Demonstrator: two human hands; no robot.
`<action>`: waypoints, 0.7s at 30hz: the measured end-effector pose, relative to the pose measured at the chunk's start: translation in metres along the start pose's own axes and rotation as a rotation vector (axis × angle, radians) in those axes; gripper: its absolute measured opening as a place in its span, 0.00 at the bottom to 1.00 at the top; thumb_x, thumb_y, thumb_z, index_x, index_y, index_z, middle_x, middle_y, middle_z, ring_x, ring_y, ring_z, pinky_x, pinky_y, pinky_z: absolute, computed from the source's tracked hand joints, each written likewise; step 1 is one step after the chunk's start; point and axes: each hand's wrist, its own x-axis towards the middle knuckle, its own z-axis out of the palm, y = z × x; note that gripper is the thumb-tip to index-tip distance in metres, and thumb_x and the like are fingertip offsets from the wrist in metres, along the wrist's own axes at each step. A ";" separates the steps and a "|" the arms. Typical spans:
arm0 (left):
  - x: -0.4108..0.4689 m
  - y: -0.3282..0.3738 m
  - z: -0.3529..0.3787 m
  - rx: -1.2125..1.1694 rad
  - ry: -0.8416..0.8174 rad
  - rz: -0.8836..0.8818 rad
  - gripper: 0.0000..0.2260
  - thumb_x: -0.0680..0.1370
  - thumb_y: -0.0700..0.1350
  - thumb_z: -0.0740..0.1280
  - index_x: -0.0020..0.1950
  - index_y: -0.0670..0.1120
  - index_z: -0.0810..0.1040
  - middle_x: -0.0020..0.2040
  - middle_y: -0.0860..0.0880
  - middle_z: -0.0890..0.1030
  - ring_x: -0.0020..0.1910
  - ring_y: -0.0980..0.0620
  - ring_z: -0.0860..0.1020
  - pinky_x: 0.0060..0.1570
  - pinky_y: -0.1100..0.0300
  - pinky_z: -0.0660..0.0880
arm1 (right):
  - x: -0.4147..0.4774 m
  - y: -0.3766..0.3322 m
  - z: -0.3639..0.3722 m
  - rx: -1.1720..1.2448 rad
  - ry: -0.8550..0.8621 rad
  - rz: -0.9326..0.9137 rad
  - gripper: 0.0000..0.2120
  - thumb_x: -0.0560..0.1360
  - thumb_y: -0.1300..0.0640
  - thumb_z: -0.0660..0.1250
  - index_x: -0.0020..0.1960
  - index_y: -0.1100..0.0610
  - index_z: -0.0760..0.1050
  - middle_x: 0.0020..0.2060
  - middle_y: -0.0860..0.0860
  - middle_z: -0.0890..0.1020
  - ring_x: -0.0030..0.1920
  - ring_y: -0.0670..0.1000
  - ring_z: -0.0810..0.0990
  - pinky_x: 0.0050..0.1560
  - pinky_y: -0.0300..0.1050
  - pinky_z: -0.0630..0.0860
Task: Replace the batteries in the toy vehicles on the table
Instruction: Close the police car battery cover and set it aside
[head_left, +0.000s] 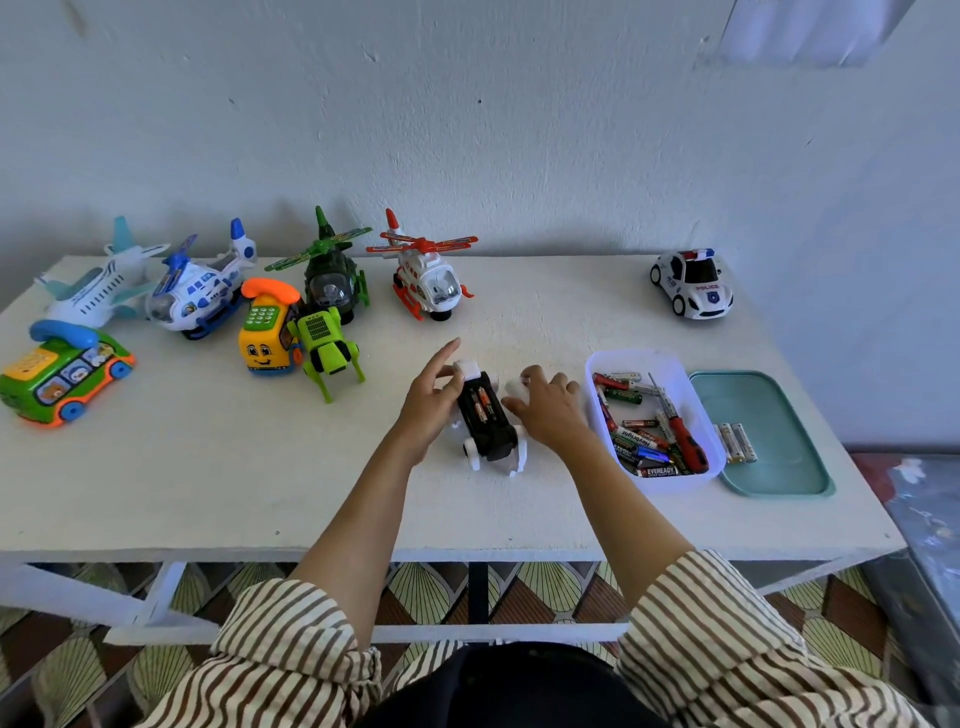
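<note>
On the desk (208, 467) the upturned car (491, 426), gripped by the left hand (431, 402), holds batteries (480, 404) in its open bay, right hand (550, 410) loose beside; far-left toys (332, 283) seem untouched.

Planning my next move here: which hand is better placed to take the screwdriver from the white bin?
Right, probably. The right hand lies beside the white bin holding the screwdriver; the left hand steadies the upturned toy car.

One head-worn wide view — looking forward and down, close over the white table (218, 499), wall behind.
</note>
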 end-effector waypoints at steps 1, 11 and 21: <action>-0.002 0.000 -0.001 -0.009 0.008 -0.001 0.19 0.82 0.48 0.60 0.73 0.59 0.65 0.64 0.47 0.71 0.63 0.50 0.72 0.49 0.67 0.71 | 0.001 0.002 0.000 -0.004 -0.008 0.007 0.25 0.78 0.43 0.59 0.68 0.57 0.61 0.61 0.63 0.68 0.61 0.62 0.65 0.59 0.51 0.64; -0.021 0.005 -0.002 0.313 -0.284 -0.003 0.54 0.66 0.46 0.79 0.78 0.54 0.42 0.75 0.51 0.51 0.74 0.52 0.54 0.70 0.56 0.58 | -0.014 -0.014 -0.016 -0.111 0.296 -0.166 0.12 0.81 0.57 0.56 0.63 0.57 0.69 0.61 0.57 0.69 0.61 0.58 0.65 0.54 0.49 0.69; -0.031 0.001 0.020 0.309 -0.163 0.137 0.52 0.63 0.47 0.81 0.78 0.50 0.51 0.72 0.50 0.61 0.65 0.60 0.62 0.61 0.64 0.64 | -0.032 -0.018 -0.020 0.231 0.222 -0.324 0.07 0.78 0.62 0.59 0.55 0.60 0.73 0.50 0.58 0.72 0.42 0.56 0.75 0.40 0.45 0.72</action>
